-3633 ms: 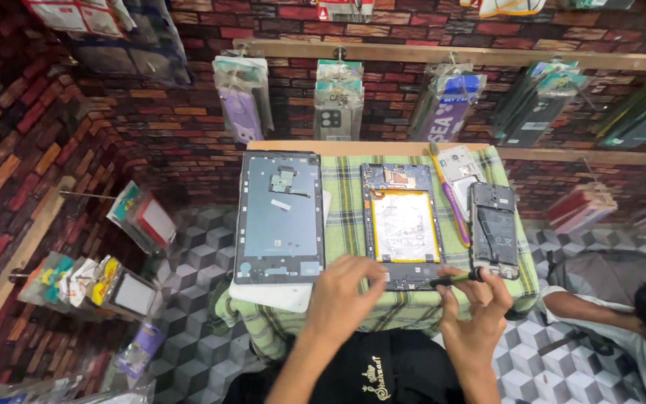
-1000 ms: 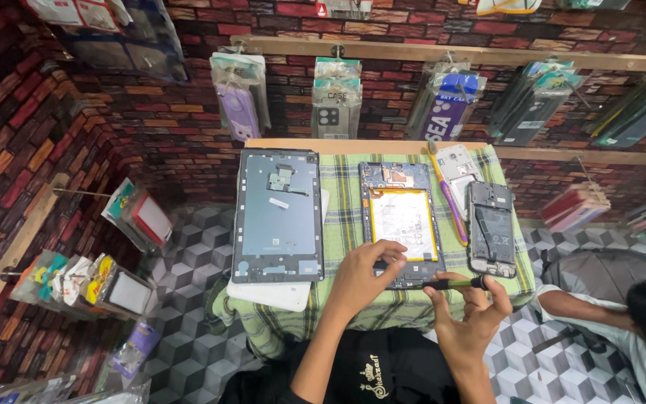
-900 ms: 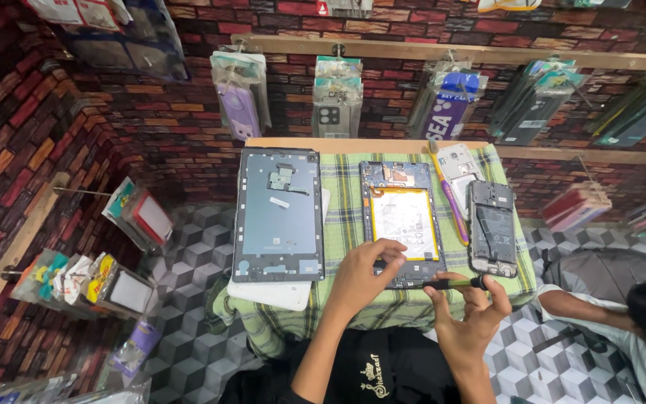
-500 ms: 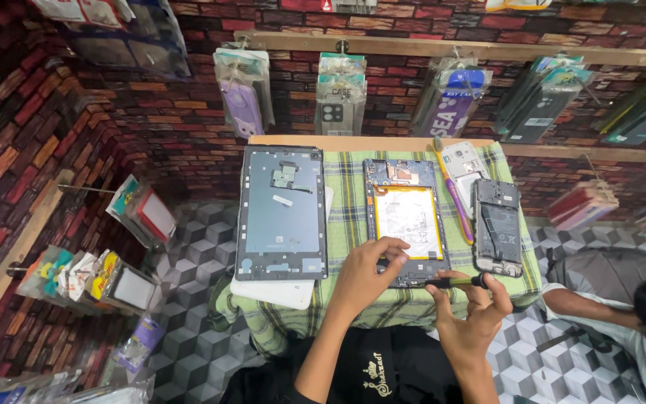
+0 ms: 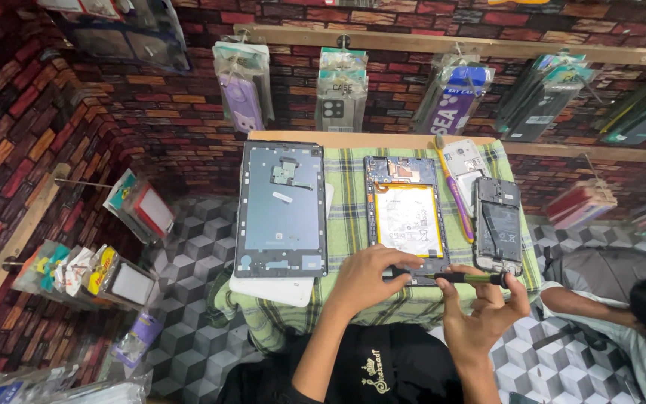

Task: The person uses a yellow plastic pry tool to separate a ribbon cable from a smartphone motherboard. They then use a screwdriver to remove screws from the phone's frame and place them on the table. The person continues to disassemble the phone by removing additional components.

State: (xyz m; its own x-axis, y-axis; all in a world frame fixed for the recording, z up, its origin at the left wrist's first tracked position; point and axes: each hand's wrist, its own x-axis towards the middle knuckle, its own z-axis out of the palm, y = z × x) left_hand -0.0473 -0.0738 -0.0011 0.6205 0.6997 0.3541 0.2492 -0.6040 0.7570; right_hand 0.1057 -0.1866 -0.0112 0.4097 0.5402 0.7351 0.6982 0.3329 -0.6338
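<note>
Small table at frame centre, draped in a green plaid cloth [image 5: 349,217], woven and wrinkled at the hem. On it, 3 opened devices: 1 large flat grey back panel [image 5: 281,209], rectangular, left of centre; 1 open tablet [image 5: 407,221] at centre, dark frame with a white rectangular battery; 1 small open phone [image 5: 497,236] to the right, dark and glossy. 1 toothbrush [image 5: 454,193], purple and yellow, lies between tablet and phone.

Left hand [image 5: 368,275], lower centre: fingers curled down, tips pressing the tablet's bottom edge. Right hand [image 5: 487,307], lower right: palm up, thumb and fingers pinched shut on 1 slim dark screwdriver [image 5: 463,277] lying level, tip pointing left at the tablet's lower edge, close to the left fingertips.

Rough red brick wall behind; clear plastic packets hang from a wooden rail along the top.
</note>
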